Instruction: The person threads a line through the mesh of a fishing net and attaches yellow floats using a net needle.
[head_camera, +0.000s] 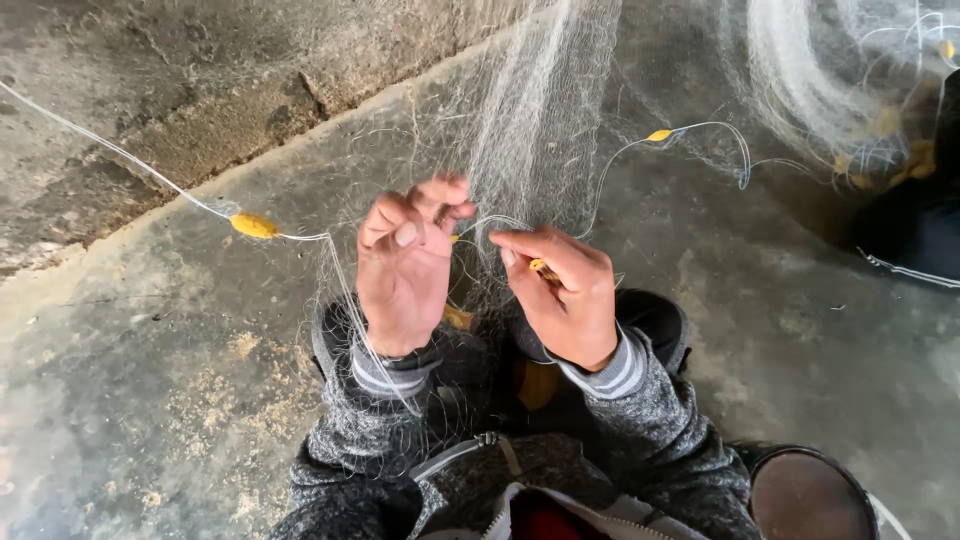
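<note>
A fine whitish fishing net (530, 130) hangs from the top of the view down to my lap. My left hand (405, 265) is raised in front of me, its fingers curled around strands of the net and its white edge cord. My right hand (565, 290) pinches the net beside it and holds a small yellow piece (545, 268) between thumb and fingers. The two hands are a few centimetres apart. A yellow oval float (253, 225) sits on the taut cord to the left of my left hand. A second yellow float (660, 135) lies on a looped cord further right.
The floor is bare grey concrete (150, 380) with a rough wall base (200, 90) at the upper left. More bunched net with yellow floats (880, 150) lies at the upper right beside a dark shape. A round dark container (810, 495) stands at the lower right.
</note>
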